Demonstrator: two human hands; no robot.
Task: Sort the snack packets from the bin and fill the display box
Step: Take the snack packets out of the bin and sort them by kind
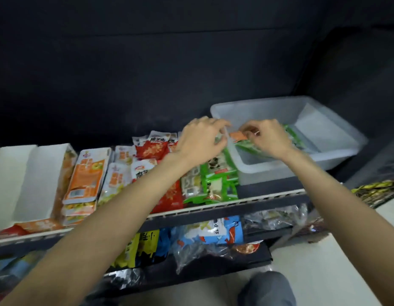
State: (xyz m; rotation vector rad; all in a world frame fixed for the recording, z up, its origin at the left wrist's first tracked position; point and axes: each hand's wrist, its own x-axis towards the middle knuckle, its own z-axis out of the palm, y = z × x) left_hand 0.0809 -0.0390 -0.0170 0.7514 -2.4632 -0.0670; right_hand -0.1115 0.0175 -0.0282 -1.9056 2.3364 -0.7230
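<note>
A dark shelving unit against a black backdrop is being viewed from above, its lower shelf (191,246) loaded with blue and yellow bags. On the upper shelf (213,208), orange, red and green snack packets (216,182) are lying beside a white display box (39,173) at far left. Farther back, a small orange packet (237,136) is being pinched by the right hand (266,138) over the translucent bin (324,138), green packets lying within, while the left hand (200,140) is being held just beside it, fingers loosely curled, nothing visibly held.

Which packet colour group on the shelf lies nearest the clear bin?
The green packets, stacked right beside the clear bin; the red packets and orange packets lie further left.
</note>
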